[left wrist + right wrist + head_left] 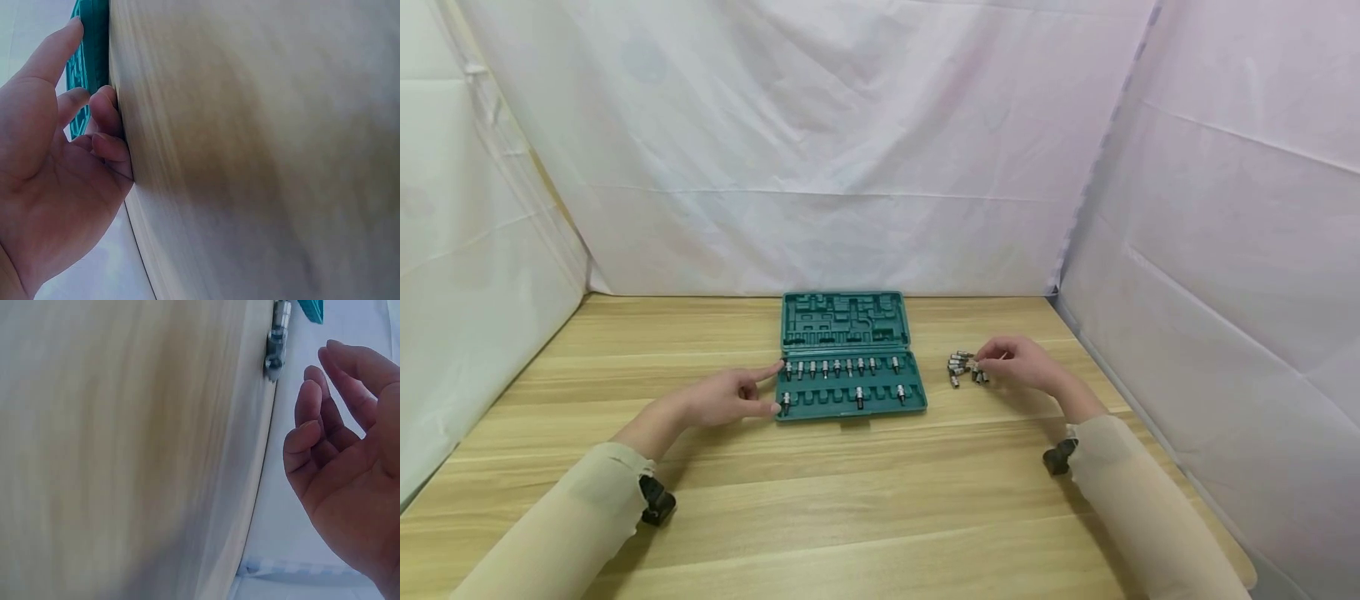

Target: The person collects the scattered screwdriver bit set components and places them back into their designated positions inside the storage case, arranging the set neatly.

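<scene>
Unfortunately, the right fingertips cover part of a small pile of loose metal bit sockets [955, 382], right of centre in the head view, so their number is hard to make out. At the top of the left wrist view, the open green case [883, 380] is cut off by the frame and partly hidden by fingers; the right wrist view catches only one corner, at the top. In the head view the case lies at the centre on a pale wood-grain table [850, 508], its moulded lid tipped back, two rows of seated bits [837, 367] in the near half. White sheets [820, 142] wall the table behind and at both sides. Light sleeves [553, 517] enter from the lower corners, a black device [657, 500] at each wrist. The left hand [722, 398] spreads thumb and forefinger wide against the case's left edge, the other fingers bent under. The right hand [1021, 363] reaches over the pile, fingers loosely curved, thumb and forefinger tips narrowly spaced, apparently gripping nothing.
</scene>
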